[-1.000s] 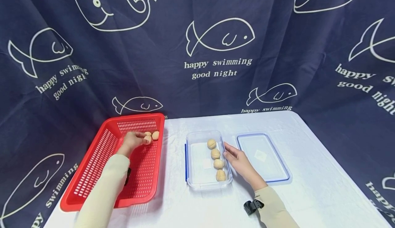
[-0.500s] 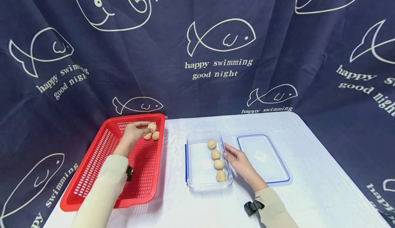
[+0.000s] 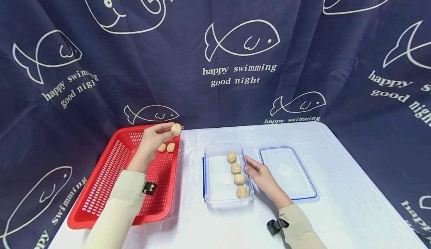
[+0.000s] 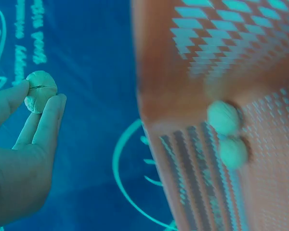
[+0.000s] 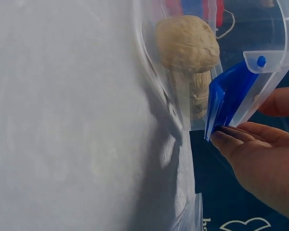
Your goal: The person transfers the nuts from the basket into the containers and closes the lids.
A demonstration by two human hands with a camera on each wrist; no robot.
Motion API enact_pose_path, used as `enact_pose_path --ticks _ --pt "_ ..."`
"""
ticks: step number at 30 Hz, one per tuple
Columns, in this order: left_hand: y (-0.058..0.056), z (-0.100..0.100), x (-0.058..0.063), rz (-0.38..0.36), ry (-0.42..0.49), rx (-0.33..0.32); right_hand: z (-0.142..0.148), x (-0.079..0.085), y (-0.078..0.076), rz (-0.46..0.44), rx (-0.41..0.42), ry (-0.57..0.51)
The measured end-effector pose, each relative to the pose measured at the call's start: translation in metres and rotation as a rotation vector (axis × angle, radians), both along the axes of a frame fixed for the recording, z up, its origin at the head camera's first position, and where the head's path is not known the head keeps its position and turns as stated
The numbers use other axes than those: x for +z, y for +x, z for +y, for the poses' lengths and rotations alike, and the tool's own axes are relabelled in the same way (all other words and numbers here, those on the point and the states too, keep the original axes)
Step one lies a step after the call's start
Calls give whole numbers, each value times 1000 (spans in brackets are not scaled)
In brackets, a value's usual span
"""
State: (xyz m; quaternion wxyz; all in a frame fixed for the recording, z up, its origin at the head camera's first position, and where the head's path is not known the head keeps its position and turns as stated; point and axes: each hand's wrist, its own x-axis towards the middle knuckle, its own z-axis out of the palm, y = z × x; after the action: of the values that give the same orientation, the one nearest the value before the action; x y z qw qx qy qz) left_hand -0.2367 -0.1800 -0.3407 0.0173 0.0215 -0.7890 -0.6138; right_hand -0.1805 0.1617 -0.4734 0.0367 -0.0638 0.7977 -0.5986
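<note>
My left hand [image 3: 153, 140] pinches a walnut [image 3: 176, 128] between thumb and fingertips, raised over the far right corner of the red basket [image 3: 175, 189]. In the left wrist view that walnut [image 4: 40, 91] shows its seam, set against the dark cloth. Two more walnuts [image 3: 166, 147] lie in the basket below. My right hand [image 3: 262, 178] rests at the right side of a clear plastic box [image 3: 215, 200], where a row of several walnuts [image 3: 238, 179] lies along the right wall. The right wrist view shows fairly straight fingers touching the box's blue latch flap [image 5: 231, 98].
A clear lid [image 3: 286, 170] with a blue seal lies flat on the white tablecloth [image 3: 343, 189], right of the box. Behind the table hangs a dark blue curtain [image 3: 188, 91] with fish prints. The basket's high slotted walls surround its walnuts.
My left hand has lifted a walnut out from beside the other two and carried it up and right to the basket's rim. My right hand and the box have stayed in place.
</note>
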Motion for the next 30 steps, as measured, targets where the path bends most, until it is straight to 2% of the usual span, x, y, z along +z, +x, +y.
enact_pose_path --ticks 6,16,23,30 --pt "12 25 13 52 99 -31 0 0 0 0 2 10" --pt "38 66 17 69 177 -48 -1 0 0 8 -3 28" --pt "49 94 5 111 196 -64 -1 -1 -1 15 -5 33" --pt "59 118 -21 54 220 -99 -1 0 0 11 -9 31"
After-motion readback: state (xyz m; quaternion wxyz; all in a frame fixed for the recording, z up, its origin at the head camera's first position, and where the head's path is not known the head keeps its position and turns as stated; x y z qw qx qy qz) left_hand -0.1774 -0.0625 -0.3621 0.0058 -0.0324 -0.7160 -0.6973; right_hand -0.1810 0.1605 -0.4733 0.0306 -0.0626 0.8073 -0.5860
